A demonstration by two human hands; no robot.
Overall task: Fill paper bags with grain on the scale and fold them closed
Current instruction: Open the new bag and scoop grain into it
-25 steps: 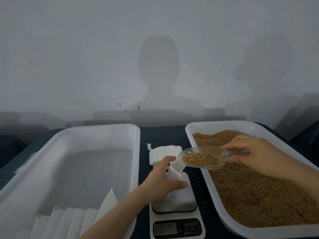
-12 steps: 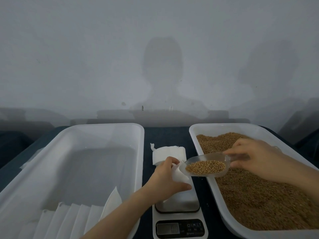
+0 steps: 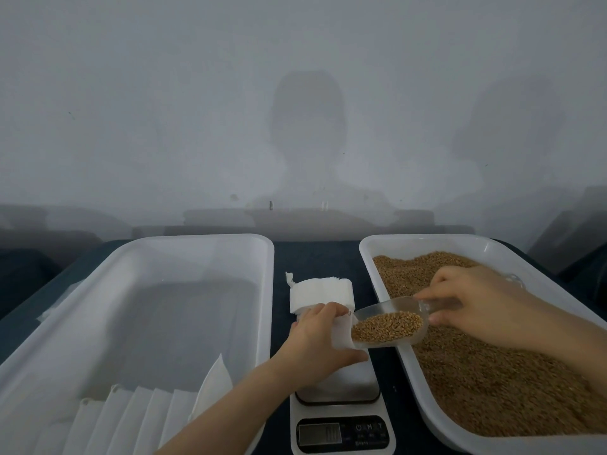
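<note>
A white paper bag (image 3: 341,333) stands on the platform of a small digital scale (image 3: 341,425) between two tubs. My left hand (image 3: 317,344) grips the bag from the left and hides most of it. My right hand (image 3: 476,305) pinches the handle of a clear plastic scoop (image 3: 387,325) full of brown grain. The scoop's lip touches the bag's open mouth and tilts down toward it. The right tub (image 3: 371,257) holds a deep bed of grain (image 3: 492,382).
A large white tub (image 3: 197,241) on the left holds several folded white bags (image 3: 138,418) along its near side. A stack of flat paper bags (image 3: 320,293) lies on the dark table behind the scale. A plain wall rises behind the tubs.
My right hand has carried the scoop down and left until its lip reaches the bag's mouth. My left hand keeps its hold on the bag.
</note>
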